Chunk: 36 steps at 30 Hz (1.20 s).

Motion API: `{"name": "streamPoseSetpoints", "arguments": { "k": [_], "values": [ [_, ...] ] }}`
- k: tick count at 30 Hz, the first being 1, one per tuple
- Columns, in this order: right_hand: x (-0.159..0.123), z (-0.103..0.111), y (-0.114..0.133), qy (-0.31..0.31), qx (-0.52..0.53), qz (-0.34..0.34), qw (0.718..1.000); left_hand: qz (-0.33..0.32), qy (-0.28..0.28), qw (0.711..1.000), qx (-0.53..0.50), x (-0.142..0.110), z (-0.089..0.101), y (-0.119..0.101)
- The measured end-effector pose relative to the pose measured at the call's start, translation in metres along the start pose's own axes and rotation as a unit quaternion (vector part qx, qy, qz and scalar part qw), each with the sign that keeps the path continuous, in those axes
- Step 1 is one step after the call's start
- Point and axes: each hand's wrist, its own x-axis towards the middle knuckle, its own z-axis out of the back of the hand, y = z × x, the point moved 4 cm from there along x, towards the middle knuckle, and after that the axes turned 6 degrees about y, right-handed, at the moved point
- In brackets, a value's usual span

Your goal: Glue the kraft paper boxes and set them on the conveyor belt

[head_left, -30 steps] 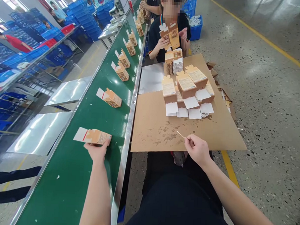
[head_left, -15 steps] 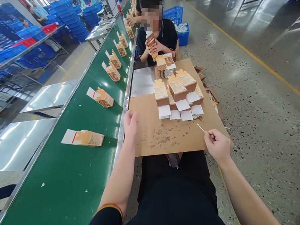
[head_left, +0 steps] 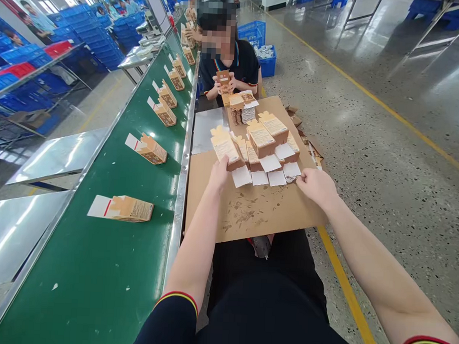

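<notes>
My left hand [head_left: 218, 174] is closed on the near left edge of a brown printed carton [head_left: 226, 148], which has a white flap and leans at the left of the group. With pinched fingers, my right hand [head_left: 318, 187] holds a thin cotton swab, now mostly hidden, by a small clear dish [head_left: 291, 179] at the cartons' right front. Several more open-topped cartons [head_left: 262, 139] lie stacked beside the held one, white flaps towards me. Under them is a cardboard sheet [head_left: 288, 210] with dark wet-looking stains.
On my left runs a green conveyor belt [head_left: 111, 258] with a metal edge, carrying a row of cartons [head_left: 136, 209]. A co-worker [head_left: 238, 61] sits opposite, handling a carton [head_left: 223, 78]. Blue crates [head_left: 267, 66] stand on the floor behind.
My left hand has moved forward from the belt's edge and taken hold of the left carton, shifting it leftward. My right hand has brought the cotton swab to the small dish. The view has shifted slightly.
</notes>
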Motion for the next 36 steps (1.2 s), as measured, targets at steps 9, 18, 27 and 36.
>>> {"name": "streamPoseSetpoints", "arguments": {
  "k": [9, 18, 27, 36],
  "values": [
    [0.007, 0.013, 0.003, 0.041, -0.033, -0.030, 0.998, 0.049, -0.026, 0.993, -0.104, -0.141, 0.051, 0.022],
    [-0.113, -0.083, 0.084, 0.054, 0.181, 0.204, 0.961, 0.058, -0.040, 0.996, -0.060, -0.146, 0.057, 0.034],
    [-0.133, -0.146, 0.123, 0.024, 0.087, 0.274, 0.958, 0.053, -0.036, 0.997, -0.031, -0.145, 0.059, 0.044],
    [-0.106, -0.104, 0.069, -0.076, 0.167, 0.178, 0.967, 0.010, -0.061, 0.988, 0.141, -0.166, 0.041, 0.037]
  ]
}}
